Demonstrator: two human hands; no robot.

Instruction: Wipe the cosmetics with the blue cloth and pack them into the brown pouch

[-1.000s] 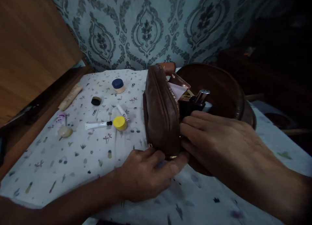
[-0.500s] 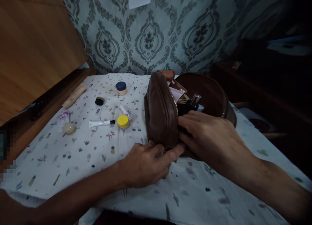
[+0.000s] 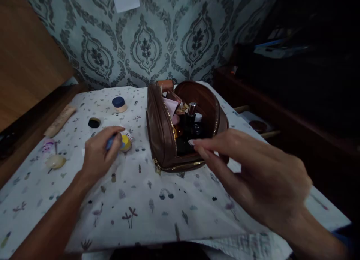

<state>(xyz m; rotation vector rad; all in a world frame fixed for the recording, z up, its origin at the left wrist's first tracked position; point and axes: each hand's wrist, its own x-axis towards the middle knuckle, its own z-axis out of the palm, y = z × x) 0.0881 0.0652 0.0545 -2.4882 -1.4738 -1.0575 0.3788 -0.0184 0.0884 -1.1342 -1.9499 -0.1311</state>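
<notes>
A brown cosmetic bag (image 3: 160,128) stands unzipped, its lid leaning back. Inside are a dark bottle with a silver cap (image 3: 192,109), a pale pink tube or pouch (image 3: 170,105) and other small cosmetics. My right hand (image 3: 253,173) is in front of the opening, thumb and forefinger pinched together. A small pale spot shows at the fingertips; whether it is a nail or an object I cannot tell. My left hand (image 3: 98,149) is closed around a small blue object (image 3: 111,141), mostly hidden by the fingers, close beside a yellow-lidded jar (image 3: 126,143).
On the patterned cloth (image 3: 140,215) lie a blue-lidded jar (image 3: 119,104), a black-lidded pot (image 3: 94,122), a beige tube (image 3: 60,121), a purple-and-white tube (image 3: 48,146) and a cream-coloured round item (image 3: 56,161). Wooden furniture (image 3: 30,46) borders the left; an open drawer (image 3: 258,121) lies right.
My left hand has moved left from the bag's front to the yellow-lidded jar, carrying the blue object. My right hand has drawn back from inside the bag. The view has shifted right.
</notes>
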